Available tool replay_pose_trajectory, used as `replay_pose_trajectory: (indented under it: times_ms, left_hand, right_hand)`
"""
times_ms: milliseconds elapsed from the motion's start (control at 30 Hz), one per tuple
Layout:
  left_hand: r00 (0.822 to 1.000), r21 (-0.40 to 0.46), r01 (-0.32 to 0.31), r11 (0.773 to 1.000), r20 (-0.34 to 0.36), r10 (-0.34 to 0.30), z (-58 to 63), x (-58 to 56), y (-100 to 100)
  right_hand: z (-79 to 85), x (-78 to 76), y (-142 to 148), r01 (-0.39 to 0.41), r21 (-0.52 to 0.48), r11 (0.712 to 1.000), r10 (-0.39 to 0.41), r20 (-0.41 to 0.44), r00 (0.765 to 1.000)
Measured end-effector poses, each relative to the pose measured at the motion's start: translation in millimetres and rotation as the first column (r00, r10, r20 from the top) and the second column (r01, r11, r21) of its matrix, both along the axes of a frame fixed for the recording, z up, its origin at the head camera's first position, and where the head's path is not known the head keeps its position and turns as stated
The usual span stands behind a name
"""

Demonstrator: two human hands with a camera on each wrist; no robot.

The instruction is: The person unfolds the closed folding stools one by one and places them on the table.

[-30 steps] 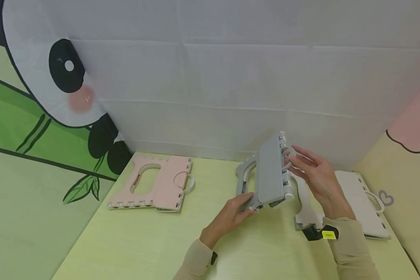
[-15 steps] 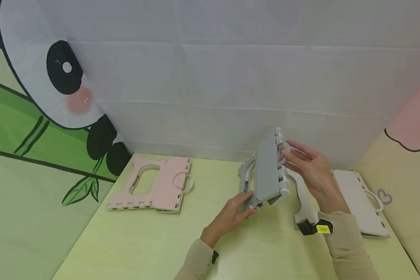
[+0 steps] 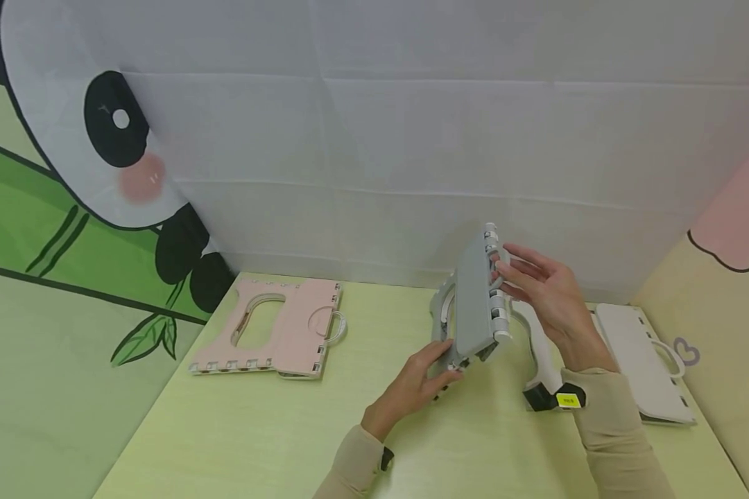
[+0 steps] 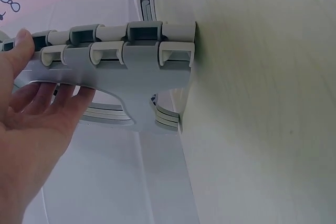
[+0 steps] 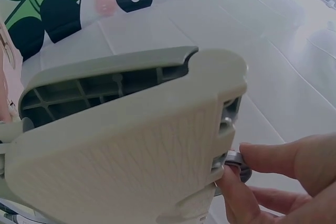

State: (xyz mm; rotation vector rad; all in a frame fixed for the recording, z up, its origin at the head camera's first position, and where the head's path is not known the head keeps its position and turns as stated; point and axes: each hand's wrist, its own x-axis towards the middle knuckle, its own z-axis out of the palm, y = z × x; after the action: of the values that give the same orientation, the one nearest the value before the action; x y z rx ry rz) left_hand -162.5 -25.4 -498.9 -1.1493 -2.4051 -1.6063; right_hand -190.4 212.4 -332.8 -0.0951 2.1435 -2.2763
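Note:
A grey folding step stool (image 3: 474, 298), partly folded and tilted up on edge, is between my hands in the head view. My left hand (image 3: 408, 388) grips its lower leg panel near the hinge. In the left wrist view the thumb lies over the hinged edge, and the fingers of that hand (image 4: 39, 129) curl through the panel's opening. My right hand (image 3: 549, 298) holds the small carry handle on the stool's right edge. Close up in the right wrist view, thumb and fingers pinch this grey handle (image 5: 237, 161), beside the stool's ribbed off-white panel (image 5: 121, 166).
A pink folding stool (image 3: 308, 326) lies flat on the left of the pale yellow-green table (image 3: 287, 430). A white folding stool (image 3: 643, 360) lies on the right, partly behind my right forearm. A white cloth wall (image 3: 381, 138) rises at the back edge.
My right hand has moved left and slightly up with the handle, turning the grey stool's upper edge leftward. My left hand keeps its grip almost in place.

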Motion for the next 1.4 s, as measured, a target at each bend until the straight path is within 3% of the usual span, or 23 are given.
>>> replay_pose_trajectory:
  times_ms: [367, 667, 1400]
  left_hand:
    - [1.000, 0.025, -0.006, 1.000, 0.008, 0.006, -4.6, -8.5, 6]
    - [0.993, 0.067, 0.005, 0.998, 0.116, -0.012, -4.6, -11.2, 12]
    - [0.979, 0.164, 0.020, 0.986, 0.196, -0.052, -11.5, -23.7, 24]
  right_hand:
    - [3.6, -7.7, -3, -0.009, 0.012, 1.000, 0.010, -0.024, 1.000]
    - [4.5, -16.2, -7, -0.010, 0.031, 0.999, 0.010, -0.028, 1.000]
    - [8.5, -31.0, -16, -0.015, 0.139, 0.990, 0.026, -0.076, 0.997]
